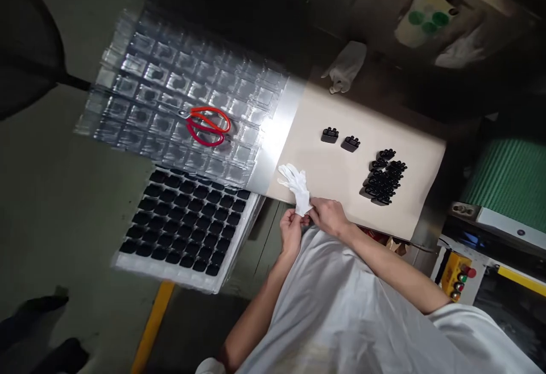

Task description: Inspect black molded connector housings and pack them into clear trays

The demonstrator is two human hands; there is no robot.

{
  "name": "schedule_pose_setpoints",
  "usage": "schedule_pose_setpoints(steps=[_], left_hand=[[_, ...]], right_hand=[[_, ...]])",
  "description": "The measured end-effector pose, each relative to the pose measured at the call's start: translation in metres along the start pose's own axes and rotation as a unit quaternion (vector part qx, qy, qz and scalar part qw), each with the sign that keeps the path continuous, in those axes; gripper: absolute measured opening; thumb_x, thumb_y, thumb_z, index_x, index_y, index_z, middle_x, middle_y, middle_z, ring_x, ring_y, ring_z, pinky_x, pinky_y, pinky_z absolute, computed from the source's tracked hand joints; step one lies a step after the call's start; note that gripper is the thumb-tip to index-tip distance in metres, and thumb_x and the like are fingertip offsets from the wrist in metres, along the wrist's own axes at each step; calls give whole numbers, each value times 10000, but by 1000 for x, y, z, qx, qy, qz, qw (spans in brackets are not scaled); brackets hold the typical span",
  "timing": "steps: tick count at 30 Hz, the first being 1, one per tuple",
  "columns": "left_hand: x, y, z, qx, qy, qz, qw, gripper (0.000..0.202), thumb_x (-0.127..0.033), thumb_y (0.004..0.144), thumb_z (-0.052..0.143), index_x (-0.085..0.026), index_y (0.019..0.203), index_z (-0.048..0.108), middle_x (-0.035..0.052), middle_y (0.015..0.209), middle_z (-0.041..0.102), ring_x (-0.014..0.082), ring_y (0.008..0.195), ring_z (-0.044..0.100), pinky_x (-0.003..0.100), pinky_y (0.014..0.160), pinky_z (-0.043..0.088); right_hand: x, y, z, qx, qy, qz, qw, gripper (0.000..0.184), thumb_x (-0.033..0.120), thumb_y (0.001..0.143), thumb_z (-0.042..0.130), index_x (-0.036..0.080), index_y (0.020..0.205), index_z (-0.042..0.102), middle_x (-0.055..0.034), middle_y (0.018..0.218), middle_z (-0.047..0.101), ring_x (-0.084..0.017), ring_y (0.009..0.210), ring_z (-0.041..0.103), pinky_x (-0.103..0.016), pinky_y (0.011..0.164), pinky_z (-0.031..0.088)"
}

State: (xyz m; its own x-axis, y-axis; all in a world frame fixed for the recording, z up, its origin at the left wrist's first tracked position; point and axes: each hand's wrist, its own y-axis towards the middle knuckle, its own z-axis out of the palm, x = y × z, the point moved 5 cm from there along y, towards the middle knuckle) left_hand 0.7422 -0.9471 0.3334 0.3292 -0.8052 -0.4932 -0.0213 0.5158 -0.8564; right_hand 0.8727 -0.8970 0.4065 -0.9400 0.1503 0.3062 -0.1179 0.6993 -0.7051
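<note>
A white glove (297, 185) hangs between my two hands at the near edge of the work surface, its fingers pointing away from me. My left hand (292, 230) is closed on the left side of its cuff. On the other side of the cuff, my right hand (328, 214) pinches the edge. Both hands are bare. Beyond them, two small black parts (340, 139) with knobbed tops stand apart on the beige sheet (315, 175). A cluster of similar black parts (381, 180) sits farther right.
Stacked clear plastic trays (170, 95) lie on the left, with red-handled scissors (209, 126) on top. Below them is a tray of black pieces (183, 220). Another glove (347, 66) lies at the back. A green conveyor belt (507, 175) and a yellow button box (458, 276) stand right.
</note>
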Motion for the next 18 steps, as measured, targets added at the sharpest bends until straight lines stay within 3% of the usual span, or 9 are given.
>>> schedule_pose_setpoints(steps=[3, 5, 6, 8, 9, 11, 13, 15, 18], left_hand=[[4, -4, 13, -4, 14, -29, 999, 435, -623, 746, 655, -217, 712, 501, 0, 577, 526, 152, 488, 513, 284, 485, 433], [0, -6, 18, -12, 27, -25, 999, 429, -615, 736, 683, -220, 755, 515, 9, 621, 540, 169, 508, 517, 308, 495, 440], [-5, -7, 19, -29, 40, 2, 999, 421, -565, 703, 746, -212, 824, 549, 28, 706, 587, 181, 579, 556, 323, 554, 479], [-27, -11, 17, -83, 112, 129, 982, 506, -444, 641, 841, -207, 1017, 599, 80, 952, 653, 221, 807, 625, 368, 746, 536], [-40, -14, 17, -109, 169, 215, 956, 539, -413, 652, 849, -207, 1087, 607, 103, 1042, 655, 244, 912, 627, 394, 838, 532], [-61, -21, 24, -122, 290, 371, 874, 398, -417, 782, 771, -197, 1081, 630, 132, 1053, 668, 281, 981, 616, 438, 911, 502], [-71, -19, 36, -81, 355, 441, 820, 192, -395, 906, 638, -207, 944, 637, 121, 916, 687, 284, 903, 620, 442, 873, 488], [-76, -8, 43, -44, 340, 425, 838, 167, -363, 933, 601, -219, 849, 615, 84, 809, 681, 248, 794, 616, 396, 799, 485], [-78, 15, 48, -55, 223, 331, 915, 190, -390, 917, 636, -219, 858, 578, 29, 753, 651, 186, 677, 607, 306, 666, 483]], right_hand=[[-2, -9, -13, -39, -53, -71, 995, 200, 217, 1052, 481, 178, 1067, 677, -75, 1051, 767, -202, 932, 693, -321, 746, 360], [-1, -8, -21, -52, -91, -113, 988, 198, 193, 1045, 485, 173, 1028, 680, -79, 1025, 760, -208, 918, 684, -334, 757, 364], [-1, -7, -23, -57, -104, -126, 985, 190, 189, 1039, 494, 173, 1010, 681, -79, 1010, 757, -212, 905, 679, -340, 757, 365], [-4, -2, -28, -69, -112, -135, 982, 161, 175, 1017, 519, 174, 990, 678, -78, 984, 751, -214, 875, 667, -343, 751, 368], [-6, 0, -30, -78, -107, -135, 982, 147, 161, 1001, 529, 175, 981, 674, -78, 973, 747, -212, 865, 660, -341, 751, 373], [-9, 4, -34, -103, -82, -142, 981, 134, 123, 958, 537, 178, 948, 659, -79, 949, 736, -212, 862, 646, -331, 766, 390], [-9, 8, -38, -136, -39, -160, 977, 133, 111, 928, 529, 187, 912, 636, -85, 939, 719, -217, 886, 633, -322, 794, 411], [-12, 15, -41, -170, 30, -154, 973, 93, 146, 917, 536, 197, 908, 613, -85, 946, 703, -218, 895, 623, -316, 802, 426], [-31, 34, -40, -171, 164, -37, 971, 61, 233, 884, 590, 209, 938, 580, -48, 897, 688, -197, 798, 610, -300, 736, 423]])
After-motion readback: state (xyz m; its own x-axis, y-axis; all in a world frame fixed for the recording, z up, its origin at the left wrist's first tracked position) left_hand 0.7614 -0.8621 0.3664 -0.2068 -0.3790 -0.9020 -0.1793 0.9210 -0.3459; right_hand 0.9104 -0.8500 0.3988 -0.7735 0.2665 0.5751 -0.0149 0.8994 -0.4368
